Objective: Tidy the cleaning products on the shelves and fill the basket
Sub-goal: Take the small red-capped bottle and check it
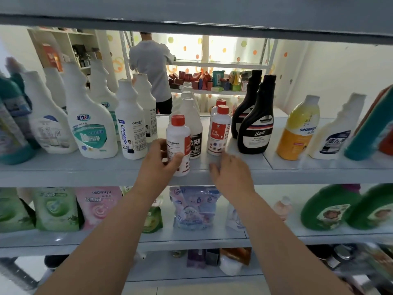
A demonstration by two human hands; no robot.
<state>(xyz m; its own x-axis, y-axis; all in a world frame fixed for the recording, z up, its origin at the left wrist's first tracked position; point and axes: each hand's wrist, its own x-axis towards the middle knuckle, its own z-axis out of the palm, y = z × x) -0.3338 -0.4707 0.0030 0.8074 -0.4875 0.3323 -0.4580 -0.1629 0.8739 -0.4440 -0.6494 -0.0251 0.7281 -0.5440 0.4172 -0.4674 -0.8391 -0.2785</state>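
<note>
Middle shelf (85,173), head view.

- A small white red-capped bottle (179,141) stands upright at the shelf's front edge.
- It is gripped low on the body by the left hand (158,160). The thumb is laid across the front label and the fingers are curled round the far side.
- The right hand (230,169) is held just right of the red-capped bottle, over the shelf edge. Its fingers are spread and relaxed, and nothing is held.
- Whether its fingertips touch the twin bottle (220,133) cannot be told.
- The twin bottle, with the same red cap and white body, is seen right of the red-capped bottle and slightly behind it.
- Directly behind the red-capped bottle, a taller white bottle with a black label (194,133) is noted.
- Just left of the red-capped bottle stands a white "Oil enemy" bottle (130,124).
- Further right, past the twin, a black "Sam" bottle (255,128) is recorded, then a yellow "seaways" bottle (297,130).
- On the shelf below the red-capped bottle a bluish pouch (194,207) is seen.
- Far behind the red-capped bottle, through the open shelf, a person in a grey top (152,67) is seen from the back.
</note>
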